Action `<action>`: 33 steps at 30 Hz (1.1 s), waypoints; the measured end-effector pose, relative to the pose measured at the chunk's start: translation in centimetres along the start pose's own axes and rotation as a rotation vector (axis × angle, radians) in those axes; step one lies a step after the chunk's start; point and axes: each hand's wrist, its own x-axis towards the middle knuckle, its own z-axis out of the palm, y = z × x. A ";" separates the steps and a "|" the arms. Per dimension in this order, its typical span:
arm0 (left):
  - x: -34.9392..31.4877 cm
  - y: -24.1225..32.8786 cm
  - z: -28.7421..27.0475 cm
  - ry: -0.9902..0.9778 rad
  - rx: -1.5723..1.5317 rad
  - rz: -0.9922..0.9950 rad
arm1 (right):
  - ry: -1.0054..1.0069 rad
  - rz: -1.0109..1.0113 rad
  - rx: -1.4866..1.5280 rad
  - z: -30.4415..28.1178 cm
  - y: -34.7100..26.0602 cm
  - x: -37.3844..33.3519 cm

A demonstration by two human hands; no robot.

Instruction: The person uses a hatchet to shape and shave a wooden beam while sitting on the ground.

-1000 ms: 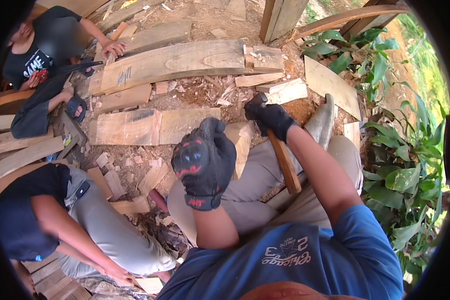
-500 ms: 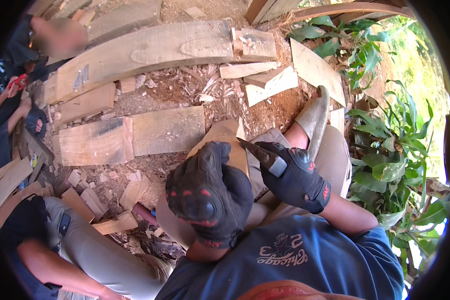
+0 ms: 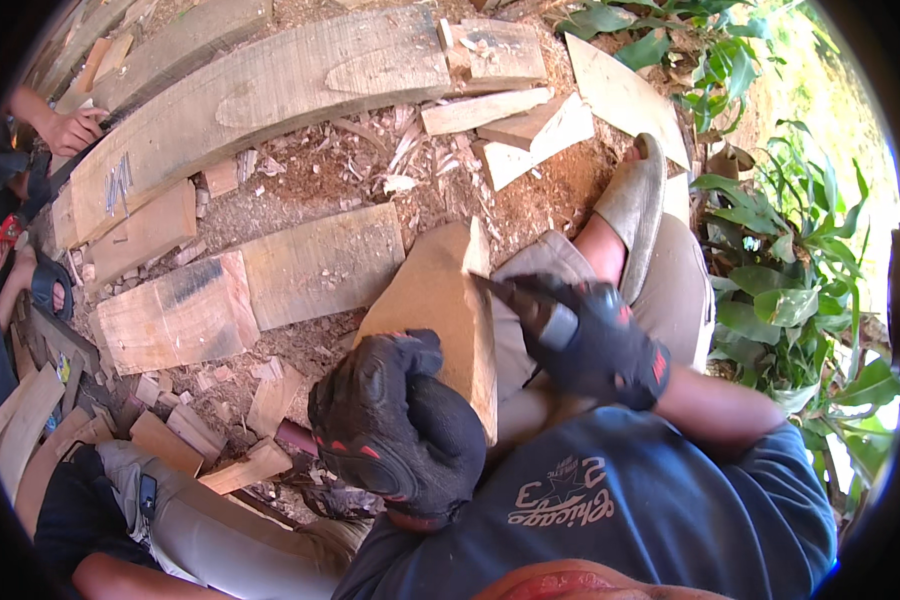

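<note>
From afar I saw the wood block [image 3: 432, 290] between both hands, more of its broad face showing than a second earlier; left hand [image 3: 400, 425] closed on its lower end; right hand [image 3: 602, 345], drawn nearer the body, clenched round a dark-headed tool [image 3: 554, 323].

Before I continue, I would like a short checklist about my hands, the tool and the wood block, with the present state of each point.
1. Gloves on left hand and right hand: ok, both black.
2. Metal-headed tool held: ok, right hand is closed around it near the head.
3. Left hand clear of the tool's tip: ok, it is at the near-left side of the wood block; the tip is by the right edge.
4. Block gripped firmly: cannot tell, the fingers hide it.
5. Legs clear of the tool: not ok, trousers show right beside it.
</note>
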 end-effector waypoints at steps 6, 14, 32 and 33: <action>0.1 0.8 0.2 -0.039 0.010 0.060 | -0.084 0.124 0.084 -0.1 -0.4 -0.5; -0.4 0.9 0.5 0.094 -0.006 -0.010 | 0.045 0.144 0.143 -0.9 -0.4 0.0; -1.3 0.3 1.5 0.173 0.025 -0.019 | 0.193 0.168 0.234 -3.2 -2.0 1.0; -1.3 0.8 1.5 0.147 0.053 -0.032 | 0.117 0.125 0.141 0.0 0.5 1.4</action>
